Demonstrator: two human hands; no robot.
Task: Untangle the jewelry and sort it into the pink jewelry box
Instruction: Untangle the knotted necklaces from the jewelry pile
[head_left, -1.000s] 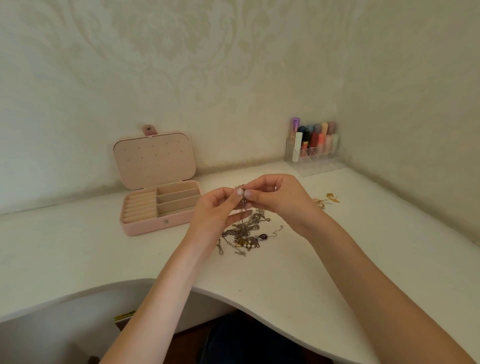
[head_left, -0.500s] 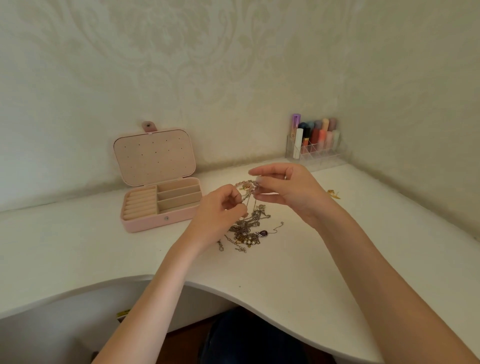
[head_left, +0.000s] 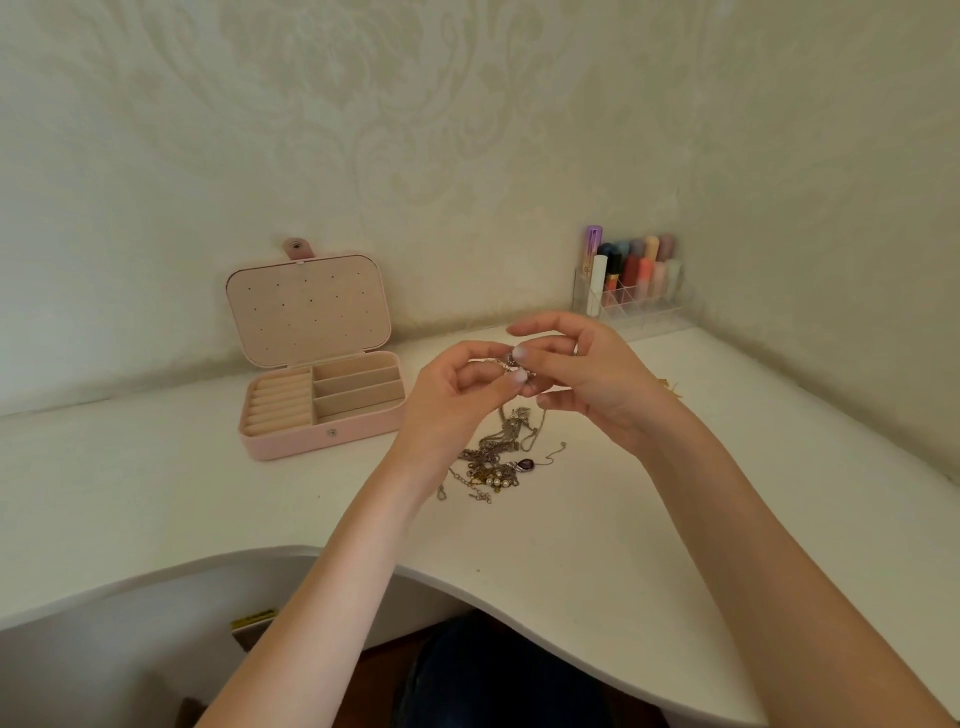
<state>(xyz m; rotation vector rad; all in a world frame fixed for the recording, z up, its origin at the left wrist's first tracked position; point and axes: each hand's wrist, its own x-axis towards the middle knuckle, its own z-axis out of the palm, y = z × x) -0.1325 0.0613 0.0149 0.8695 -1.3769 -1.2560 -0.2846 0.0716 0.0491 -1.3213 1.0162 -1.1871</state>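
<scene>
Jewelry (head_left: 493, 462) lies in a small tangled heap near the middle of the white surface (head_left: 156, 493), just inside its curved front edge, with a purple teardrop pendant (head_left: 525, 464) on the heap's right side and a pearl cluster at its front. Both hands work above it. The left hand (head_left: 452, 400) and the right hand (head_left: 587, 374) each pinch, thumb against fingertip, a small silvery piece (head_left: 511, 366) held between them; whether it is a ring, a clasp or a link is too small to tell. A thin chain (head_left: 540, 426) hangs from the pinch down to the heap, so its long axis runs nearly upright.

The chains look light, limp and slippery, and fine enough to kink or snap under a hard pull; gripping at a clasp or pendant rather than mid-chain seems safer. The pink jewelry box (head_left: 322, 410) stands open toward the surface's back left, lid upright, its ring rolls on the left and three long compartments on the right, all apparently unfilled.
</scene>
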